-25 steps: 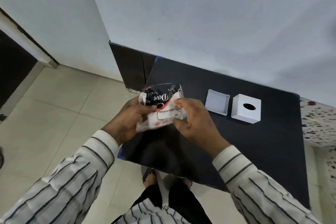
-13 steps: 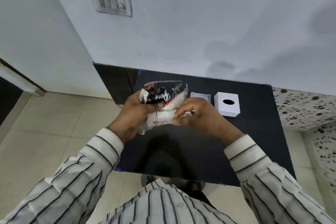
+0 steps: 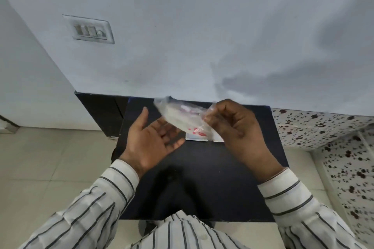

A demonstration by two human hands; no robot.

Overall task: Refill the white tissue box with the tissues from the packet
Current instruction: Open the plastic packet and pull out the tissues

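one switch plate (image 3: 91, 30) sat on the pale painted wall (image 3: 202, 36) at the far left, a shallow rectangle with a row of small switches. below it ran smooth beige floor tiles (image 3: 44, 163). one dark table (image 3: 202, 178) stood against the wall, its top flat, black and slightly glossy.

two hands showed, each coming out of a white sleeve with thin dark stripes. the left hand (image 3: 150, 143) was held palm up over the table, fingers (image 3: 172, 129) loosely spread and slightly curled, thumb raised; they lay just under the packet's near end, though whether they touched it could not be told. one packet (image 3: 182, 116) hung in the air between the hands, above the table's far part: soft, crinkled clear plastic, blurred, with white folded tissue showing through and a few red marks near its lower edge. it slanted from upper left down to the right.

the right hand (image 3: 234, 127) was curled, its fingertips (image 3: 208, 116) pinching the packet's right end. a small pale flat piece (image 3: 197, 137) lay on the table just under the packet, mostly hidden; what it was could not be told. the tissue box itself could not be seen behind the hands and packet. at the far right was a white surface with dark red speckles (image 3: 327, 127).
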